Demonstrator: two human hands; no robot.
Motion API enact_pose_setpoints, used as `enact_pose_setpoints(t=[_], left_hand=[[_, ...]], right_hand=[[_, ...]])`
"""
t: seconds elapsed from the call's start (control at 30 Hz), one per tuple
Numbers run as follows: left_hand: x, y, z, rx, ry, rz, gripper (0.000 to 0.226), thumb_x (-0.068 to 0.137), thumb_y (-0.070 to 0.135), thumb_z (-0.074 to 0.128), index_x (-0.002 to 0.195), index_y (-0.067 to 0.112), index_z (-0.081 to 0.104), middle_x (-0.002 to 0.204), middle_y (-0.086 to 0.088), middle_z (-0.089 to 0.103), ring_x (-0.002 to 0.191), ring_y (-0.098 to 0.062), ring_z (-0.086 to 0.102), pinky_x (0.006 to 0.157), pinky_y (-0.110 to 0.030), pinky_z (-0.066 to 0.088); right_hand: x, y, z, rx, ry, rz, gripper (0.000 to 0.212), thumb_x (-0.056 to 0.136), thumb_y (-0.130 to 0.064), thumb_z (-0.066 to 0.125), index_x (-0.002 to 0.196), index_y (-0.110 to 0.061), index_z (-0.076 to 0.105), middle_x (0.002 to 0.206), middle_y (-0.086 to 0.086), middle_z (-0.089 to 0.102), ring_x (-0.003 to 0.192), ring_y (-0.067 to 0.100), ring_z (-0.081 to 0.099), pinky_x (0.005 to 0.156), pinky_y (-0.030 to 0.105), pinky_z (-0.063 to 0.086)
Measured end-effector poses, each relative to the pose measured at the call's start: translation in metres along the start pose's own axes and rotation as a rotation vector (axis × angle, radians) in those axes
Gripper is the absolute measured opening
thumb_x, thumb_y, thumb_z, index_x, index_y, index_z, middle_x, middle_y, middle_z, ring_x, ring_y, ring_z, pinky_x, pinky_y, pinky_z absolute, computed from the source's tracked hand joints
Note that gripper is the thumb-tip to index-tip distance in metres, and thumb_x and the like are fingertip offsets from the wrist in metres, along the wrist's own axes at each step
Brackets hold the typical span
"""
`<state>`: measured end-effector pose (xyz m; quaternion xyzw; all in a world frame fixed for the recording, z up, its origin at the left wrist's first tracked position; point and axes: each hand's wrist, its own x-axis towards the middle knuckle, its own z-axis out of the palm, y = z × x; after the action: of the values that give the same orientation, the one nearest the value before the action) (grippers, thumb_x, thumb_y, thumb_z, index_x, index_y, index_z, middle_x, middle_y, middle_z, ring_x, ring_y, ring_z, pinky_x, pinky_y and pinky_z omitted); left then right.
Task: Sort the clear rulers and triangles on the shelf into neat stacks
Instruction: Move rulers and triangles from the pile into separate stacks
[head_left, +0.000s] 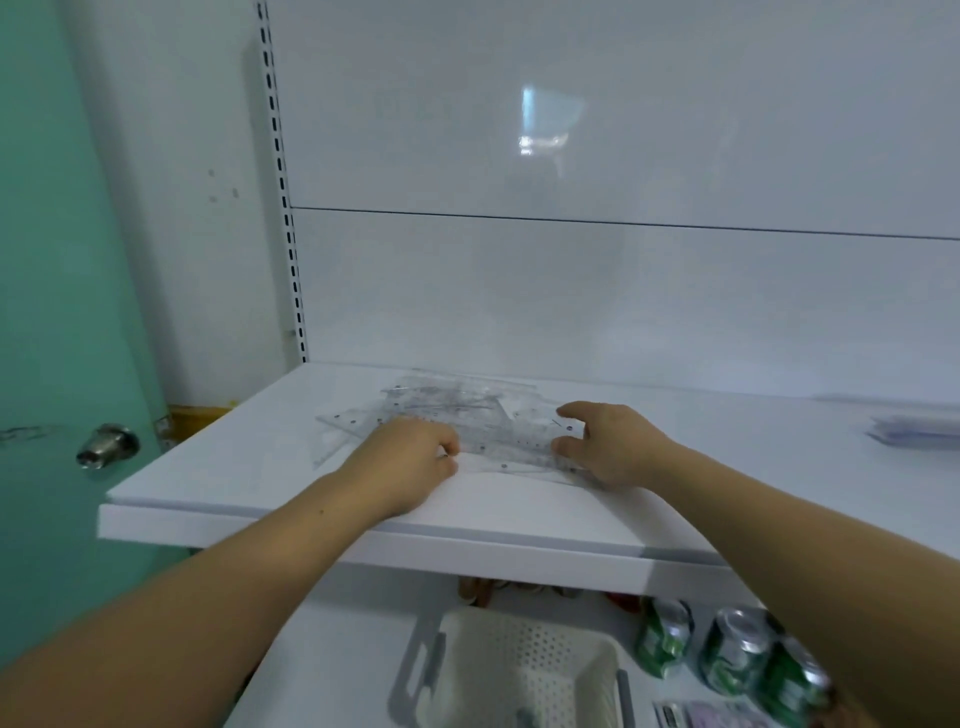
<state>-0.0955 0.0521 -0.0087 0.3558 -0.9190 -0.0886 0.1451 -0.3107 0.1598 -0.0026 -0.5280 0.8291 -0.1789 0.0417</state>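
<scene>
A: One white shelf (218, 467) fills most of the frame, so biggest thing first. Is the task stuff on it?
B: Yes. Clear rulers and triangles lie in one loose pile (457, 410) mid-shelf, overlapped at all angles, nothing squared up. Sorting looks barely begun.
A: Hands?
B: Both are at the pile's near edge, one at each end. Likely they bracket it so the slick plastic doesn't skate away when a piece is pulled. Left hand (410, 457): fingers curled tight at the left-front edge, touching plastic. It's clear on clear, so I cannot tell if a piece is pinched.
A: Right hand (613, 447)?
B: Wide. Thumb and forefinger are spread in a C round the right end, thumb tip on a long ruler (519, 447), not closed on it. Reads as lining up to take that ruler by its end.
A: Anything smaller?
B: A flat pale stack (914, 428) at the far right of the shelf, well apart from the pile. Blurred; maybe a finished stack, can't confirm.
</scene>
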Motion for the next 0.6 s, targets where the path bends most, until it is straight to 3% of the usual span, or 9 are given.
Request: enact_pose_setpoints(t=[0.1,0.23,0.3,0.43,0.6], left_hand=[[-0.007,-0.004,-0.002,-0.056,0.098,-0.021,0.027,0.095,0.030,0.050,0.120,0.025,0.060,0.126,0.001,0.059,0.114,-0.019,0.053,0.092,-0.027,0.039],[-0.015,-0.014,-0.007,-0.143,0.192,-0.032,0.027,0.097,0.026,0.047,0.124,0.024,0.053,0.121,0.000,0.061,0.111,-0.019,0.055,0.084,-0.024,0.039],[-0.017,-0.019,-0.011,-0.211,0.243,-0.049,0.034,0.098,0.026,0.046,0.132,0.024,0.044,0.128,0.000,0.057,0.112,-0.019,0.055,0.088,-0.025,0.039],[-0.014,-0.025,-0.018,-0.297,0.295,-0.050,0.052,0.099,0.024,0.043,0.148,0.021,0.024,0.138,0.004,0.049,0.118,-0.018,0.051,0.096,-0.025,0.036],[0.003,-0.017,-0.013,-0.237,0.280,0.002,0.054,0.101,0.021,0.036,0.150,0.015,0.014,0.131,-0.005,0.043,0.105,-0.018,0.050,0.084,-0.023,0.036]], right_hand=[[0.001,-0.001,0.003,0.060,0.067,-0.013,0.053,0.090,-0.049,0.052,0.138,-0.029,0.043,0.120,0.001,0.059,0.106,0.020,0.055,0.091,0.030,0.041],[0.001,-0.010,0.004,0.105,0.174,-0.049,0.049,0.092,-0.048,0.051,0.134,-0.024,0.045,0.089,-0.007,0.059,0.086,0.016,0.056,0.081,0.030,0.046],[-0.001,-0.014,0.005,0.123,0.245,-0.078,0.048,0.092,-0.047,0.051,0.133,-0.023,0.044,0.080,-0.010,0.056,0.078,0.013,0.055,0.076,0.030,0.046],[-0.007,-0.023,0.004,0.134,0.285,-0.081,0.045,0.091,-0.046,0.054,0.129,-0.024,0.045,0.076,-0.008,0.056,0.070,0.007,0.053,0.069,0.028,0.044],[-0.021,-0.018,-0.005,0.097,0.303,-0.022,0.041,0.089,-0.050,0.055,0.120,-0.024,0.048,0.071,-0.008,0.054,0.066,0.008,0.052,0.065,0.028,0.044]])
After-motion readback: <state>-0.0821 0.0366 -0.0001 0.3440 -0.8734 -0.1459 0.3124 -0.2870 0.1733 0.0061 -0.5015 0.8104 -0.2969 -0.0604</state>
